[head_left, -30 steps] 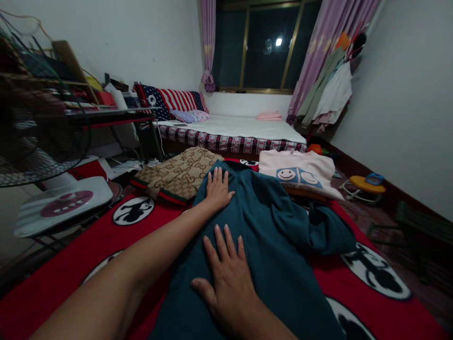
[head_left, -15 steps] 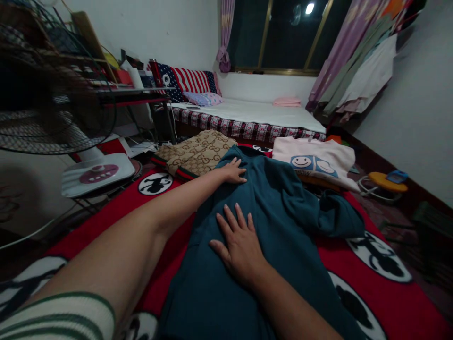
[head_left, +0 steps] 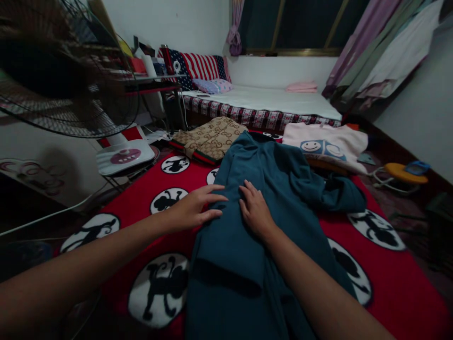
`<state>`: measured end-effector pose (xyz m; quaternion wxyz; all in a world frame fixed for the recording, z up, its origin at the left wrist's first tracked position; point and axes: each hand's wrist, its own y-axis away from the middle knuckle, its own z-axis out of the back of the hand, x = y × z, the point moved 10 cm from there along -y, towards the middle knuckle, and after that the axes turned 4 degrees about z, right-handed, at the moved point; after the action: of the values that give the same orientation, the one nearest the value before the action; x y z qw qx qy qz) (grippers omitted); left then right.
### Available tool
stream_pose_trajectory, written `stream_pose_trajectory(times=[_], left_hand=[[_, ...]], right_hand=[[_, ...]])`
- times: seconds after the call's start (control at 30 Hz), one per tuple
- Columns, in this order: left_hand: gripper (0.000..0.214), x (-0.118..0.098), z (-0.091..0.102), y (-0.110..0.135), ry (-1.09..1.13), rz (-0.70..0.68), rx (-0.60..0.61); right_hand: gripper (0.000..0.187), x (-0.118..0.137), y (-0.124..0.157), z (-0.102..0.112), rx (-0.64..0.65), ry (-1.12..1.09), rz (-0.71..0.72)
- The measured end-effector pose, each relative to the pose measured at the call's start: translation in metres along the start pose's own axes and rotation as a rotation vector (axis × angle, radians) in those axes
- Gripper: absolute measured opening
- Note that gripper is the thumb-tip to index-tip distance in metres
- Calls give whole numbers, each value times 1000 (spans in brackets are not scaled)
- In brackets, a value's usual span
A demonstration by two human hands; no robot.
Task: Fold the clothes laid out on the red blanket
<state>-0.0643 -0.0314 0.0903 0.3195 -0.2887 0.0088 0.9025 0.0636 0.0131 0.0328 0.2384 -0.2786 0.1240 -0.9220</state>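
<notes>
A teal long-sleeved garment (head_left: 283, 189) lies spread on a red blanket (head_left: 399, 288) with round monkey patches. One of its sleeves (head_left: 226, 245) runs down the front, its wide cuff end pointing toward me. The other sleeve (head_left: 339, 194) sticks out to the right, bent and wrinkled. My left hand (head_left: 196, 208) has its fingers apart, with the tips at the left edge of the garment. On the middle of the cloth rests my right hand (head_left: 256, 210), palm down and fingers slightly bent, gripping no visible fold.
Beyond the garment lie a folded brown patterned garment (head_left: 215, 137) and a pale pink top (head_left: 325, 141) with smiley faces. A fan (head_left: 71, 85) stands at the left, near a small white-seated chair (head_left: 123, 158). A bed (head_left: 262, 97) is at the back; a yellow stool (head_left: 405, 173) stands right.
My left hand has drawn back from the garment's top toward me and its left edge. My right hand has slid slightly forward. The sleeve's cuff end now shows. The view has shifted.
</notes>
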Motion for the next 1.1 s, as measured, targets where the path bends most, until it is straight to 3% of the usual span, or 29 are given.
stream_pose_trajectory(times=[0.17, 0.23, 0.3, 0.4, 0.5, 0.6, 0.7, 0.8, 0.9, 1.0, 1.1], left_hand=[[20, -17, 17, 26, 96, 11, -56], [25, -28, 22, 26, 100, -4, -78], [36, -38, 21, 21, 82, -30, -52], [61, -45, -2, 13, 2, -61, 110], [82, -35, -43, 15, -107, -45, 323], [88, -23, -75, 20, -212, -42, 395], [87, -16, -86, 23, -279, -47, 373], [85, -16, -84, 22, -309, -57, 388], [83, -26, -74, 15, -339, -28, 400], [60, -49, -59, 2, -365, 8, 290], [31, -81, -50, 1, -259, -53, 206]], right_hand=[[47, -1, 0, 10, -42, -24, -34], [58, 0, 2, 15, -59, 36, -60], [66, 4, 5, 12, 17, 128, -50], [64, 9, 14, -1, 215, 211, 10], [63, 7, 27, 5, 317, 164, 60], [54, -4, 42, 30, 324, 3, 83], [33, -27, 57, 69, 225, -122, -26], [29, -43, 79, 98, 161, -158, -160], [31, -37, 105, 111, 197, -144, -212], [31, -17, 130, 115, 279, -113, -206], [28, -9, 152, 120, 321, -55, -229]])
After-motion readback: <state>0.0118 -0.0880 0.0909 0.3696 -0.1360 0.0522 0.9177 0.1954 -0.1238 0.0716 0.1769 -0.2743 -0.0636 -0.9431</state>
